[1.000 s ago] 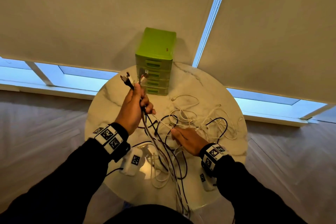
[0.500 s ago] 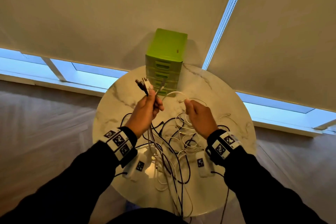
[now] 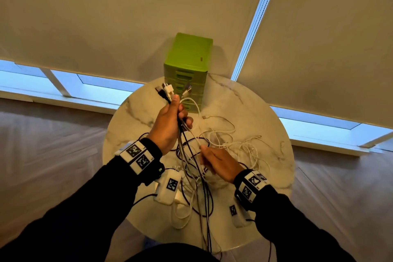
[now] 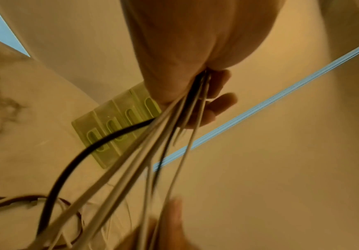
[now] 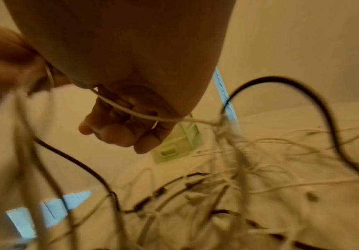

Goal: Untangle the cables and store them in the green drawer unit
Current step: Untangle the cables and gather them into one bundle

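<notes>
The green drawer unit (image 3: 188,66) stands at the far edge of the round marble table (image 3: 244,104), drawers closed. My left hand (image 3: 180,112) is raised in front of it and grips a bundle of white and black cables (image 3: 182,140), their plug ends (image 3: 165,91) sticking up above the fist. The bundle hangs down past the table's near edge. My right hand (image 3: 204,151) is lower and nearer to me, fingers curled round one thin white cable (image 5: 131,112). A tangle of white and black cables (image 3: 229,140) lies on the table to the right.
Two white boxes with marker tags (image 3: 171,187) (image 3: 236,215) lie near the table's front edge under my wrists. Closed roller blinds (image 3: 106,17) hang behind the table, with low window strips (image 3: 95,89) beneath. Wooden floor (image 3: 53,144) surrounds the table.
My right hand has come down from beside the left hand, towards me, drawing a white cable along. The left hand stays raised with the bundle.
</notes>
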Motion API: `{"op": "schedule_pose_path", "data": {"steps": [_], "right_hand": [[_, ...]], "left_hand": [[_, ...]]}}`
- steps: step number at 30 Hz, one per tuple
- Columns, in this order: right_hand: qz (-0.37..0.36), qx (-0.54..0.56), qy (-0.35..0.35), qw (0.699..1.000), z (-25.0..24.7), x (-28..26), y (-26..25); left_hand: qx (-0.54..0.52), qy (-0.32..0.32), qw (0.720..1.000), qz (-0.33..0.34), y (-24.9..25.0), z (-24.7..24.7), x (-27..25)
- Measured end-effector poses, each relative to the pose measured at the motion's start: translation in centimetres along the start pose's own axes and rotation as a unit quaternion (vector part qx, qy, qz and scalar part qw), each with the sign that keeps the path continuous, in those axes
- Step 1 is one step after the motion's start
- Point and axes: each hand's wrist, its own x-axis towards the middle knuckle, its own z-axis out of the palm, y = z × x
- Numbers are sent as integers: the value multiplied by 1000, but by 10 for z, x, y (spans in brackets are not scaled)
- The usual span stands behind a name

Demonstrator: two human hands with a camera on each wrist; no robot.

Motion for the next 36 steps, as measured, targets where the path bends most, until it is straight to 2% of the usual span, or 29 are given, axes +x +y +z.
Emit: {"op": "schedule_pose_path", "data": {"steps": [3, 5, 9, 11, 14, 17, 19, 22, 24, 26, 28, 32, 36], "right_hand": [[40, -86, -34, 995, -12, -7, 28], [60, -127, -25, 990, -25, -10, 47], [101, -236, 36, 966, -58, -6, 72], [116, -267, 104, 951, -69, 2, 71], [82, -189, 221, 953, -65, 17, 45], [-10, -99, 290, 952, -46, 26, 3], [-71, -63, 273, 957, -30, 25, -25], [-119, -74, 187, 972, -12, 22, -47], [-145, -102, 142, 974, -5, 20, -51], [-156, -89, 130, 975, -5, 17, -54], [-135, -58, 116, 982, -8, 15, -52], [-15, -67, 47, 997, -13, 8, -23], [34, -155, 32, 987, -22, 10, 25]], "left_hand": [[-29, 7, 999, 19, 16, -11, 5], [-30, 13, 999, 36, 25, -19, 9], [-4, 53, 994, 93, 43, -33, 19], [30, 62, 990, 124, 44, -36, 22], [127, 43, 980, 147, 26, -35, 17], [223, 14, 969, 107, -2, -25, 5], [234, -2, 970, 71, -16, -14, -4], [213, -29, 976, 20, -21, 5, -12], [195, -43, 980, 12, -17, 11, -13], [195, -51, 979, 32, -17, 11, -12], [228, -45, 971, 56, -18, 6, -9], [225, 9, 970, 89, -12, -9, 2], [231, 19, 968, 98, 3, -22, 8]]}}
